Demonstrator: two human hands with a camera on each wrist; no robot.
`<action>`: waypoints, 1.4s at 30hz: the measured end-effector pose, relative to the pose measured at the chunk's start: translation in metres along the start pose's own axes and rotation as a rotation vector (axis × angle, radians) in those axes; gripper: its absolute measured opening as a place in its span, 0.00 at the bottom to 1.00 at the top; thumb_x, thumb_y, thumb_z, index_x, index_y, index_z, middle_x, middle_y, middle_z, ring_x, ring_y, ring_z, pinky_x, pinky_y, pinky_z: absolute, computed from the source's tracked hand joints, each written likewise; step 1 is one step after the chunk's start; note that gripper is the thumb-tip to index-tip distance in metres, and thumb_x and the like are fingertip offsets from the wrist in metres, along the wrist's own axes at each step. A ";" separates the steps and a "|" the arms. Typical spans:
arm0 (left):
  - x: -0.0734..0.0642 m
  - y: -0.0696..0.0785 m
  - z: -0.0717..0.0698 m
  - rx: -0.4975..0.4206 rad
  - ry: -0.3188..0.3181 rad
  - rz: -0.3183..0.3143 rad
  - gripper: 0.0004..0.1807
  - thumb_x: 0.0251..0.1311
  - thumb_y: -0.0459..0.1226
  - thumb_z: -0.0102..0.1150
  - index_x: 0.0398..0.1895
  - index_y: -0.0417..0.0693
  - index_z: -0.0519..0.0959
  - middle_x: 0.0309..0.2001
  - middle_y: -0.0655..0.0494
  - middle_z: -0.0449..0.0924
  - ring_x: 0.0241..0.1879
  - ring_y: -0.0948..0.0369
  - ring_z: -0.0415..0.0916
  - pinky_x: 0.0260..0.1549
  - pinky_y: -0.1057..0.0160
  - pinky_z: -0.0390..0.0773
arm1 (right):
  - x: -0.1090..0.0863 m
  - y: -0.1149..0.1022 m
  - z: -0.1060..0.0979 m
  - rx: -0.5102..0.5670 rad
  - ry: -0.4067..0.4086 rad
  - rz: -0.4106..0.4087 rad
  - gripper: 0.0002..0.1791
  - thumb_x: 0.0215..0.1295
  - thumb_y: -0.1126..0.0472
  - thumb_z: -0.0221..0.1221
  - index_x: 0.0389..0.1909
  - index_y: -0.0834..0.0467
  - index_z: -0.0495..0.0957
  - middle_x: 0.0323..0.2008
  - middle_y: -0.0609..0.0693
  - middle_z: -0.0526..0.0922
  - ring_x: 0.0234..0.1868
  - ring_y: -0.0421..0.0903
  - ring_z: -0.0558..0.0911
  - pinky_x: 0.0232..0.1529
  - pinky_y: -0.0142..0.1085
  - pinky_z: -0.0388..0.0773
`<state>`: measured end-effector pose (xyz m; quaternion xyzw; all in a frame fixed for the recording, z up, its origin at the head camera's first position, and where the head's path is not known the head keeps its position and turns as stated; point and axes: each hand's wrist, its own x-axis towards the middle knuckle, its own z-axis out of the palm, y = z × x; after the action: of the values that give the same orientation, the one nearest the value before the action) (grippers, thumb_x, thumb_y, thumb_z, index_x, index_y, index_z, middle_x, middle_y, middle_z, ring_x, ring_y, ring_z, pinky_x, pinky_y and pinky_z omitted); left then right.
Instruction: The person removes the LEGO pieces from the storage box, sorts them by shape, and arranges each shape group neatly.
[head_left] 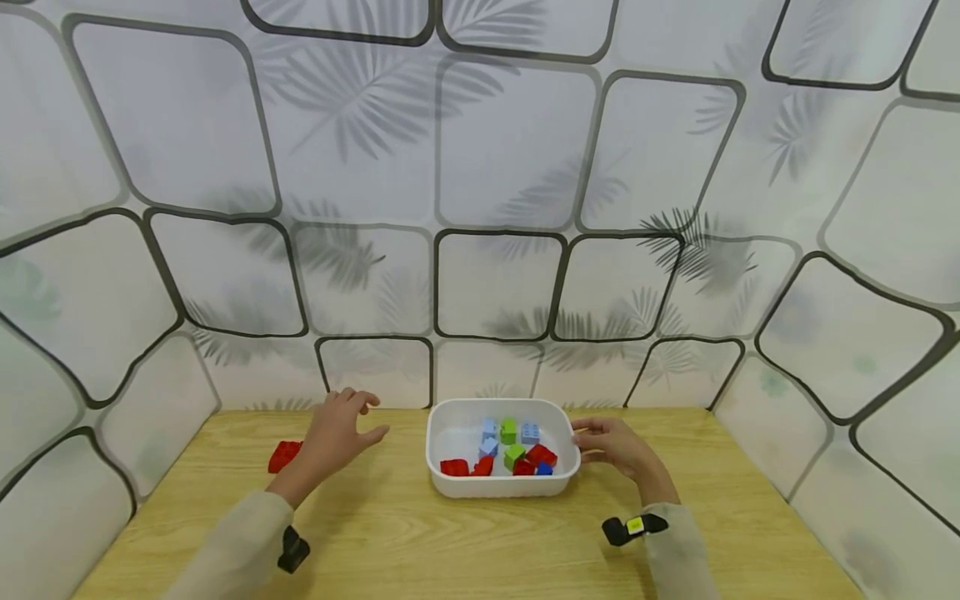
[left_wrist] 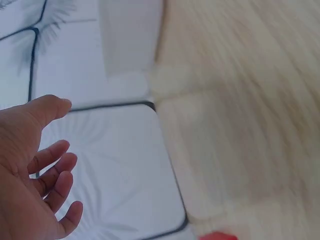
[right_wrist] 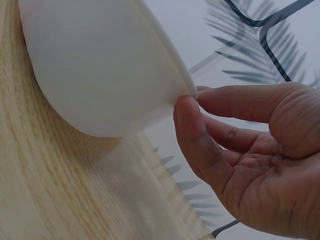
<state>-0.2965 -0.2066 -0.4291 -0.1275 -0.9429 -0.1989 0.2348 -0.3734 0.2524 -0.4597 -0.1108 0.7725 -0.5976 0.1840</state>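
Observation:
A white plastic bin (head_left: 498, 487) with rounded corners stands on the wooden table, with red, light blue, green and dark blue toy bricks inside. My right hand (head_left: 615, 446) is at its right end. In the right wrist view, the thumb and a finger of that hand (right_wrist: 260, 155) pinch the rim of the bin (right_wrist: 110, 70). My left hand (head_left: 341, 433) is held above the table to the left of the bin, holding nothing. Its fingers are loosely bent and apart from the thumb, as the left wrist view of the hand (left_wrist: 35, 165) shows.
A red brick (head_left: 285, 456) lies on the table (head_left: 420, 550) behind the left forearm. Just past the table's far edge hangs a patterned curtain (head_left: 495, 283), which also closes in both sides. A strap with a small camera (head_left: 633, 527) is on the right sleeve.

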 end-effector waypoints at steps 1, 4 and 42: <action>0.003 0.006 0.001 -0.009 -0.014 0.010 0.19 0.55 0.42 0.75 0.46 0.43 0.82 0.36 0.49 0.78 0.36 0.53 0.71 0.35 0.53 0.72 | 0.000 0.000 0.000 0.002 0.002 0.003 0.27 0.72 0.63 0.60 0.65 0.75 0.68 0.44 0.48 0.86 0.42 0.41 0.85 0.46 0.37 0.85; 0.012 0.022 0.006 -0.047 -0.057 0.058 0.20 0.54 0.43 0.76 0.46 0.45 0.82 0.36 0.52 0.78 0.36 0.55 0.69 0.35 0.56 0.69 | 0.000 0.000 -0.001 -0.002 0.007 0.004 0.28 0.72 0.62 0.60 0.65 0.75 0.68 0.44 0.49 0.86 0.42 0.41 0.85 0.46 0.37 0.85; 0.047 0.082 0.067 0.018 -0.502 0.194 0.16 0.42 0.40 0.84 0.33 0.47 0.86 0.32 0.56 0.81 0.37 0.58 0.65 0.45 0.53 0.64 | -0.001 -0.002 0.000 0.007 -0.011 -0.019 0.29 0.73 0.63 0.59 0.66 0.78 0.66 0.46 0.52 0.86 0.41 0.41 0.84 0.45 0.37 0.85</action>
<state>-0.3352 -0.0978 -0.4341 -0.2607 -0.9566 -0.1294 0.0127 -0.3728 0.2523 -0.4572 -0.1209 0.7682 -0.6015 0.1828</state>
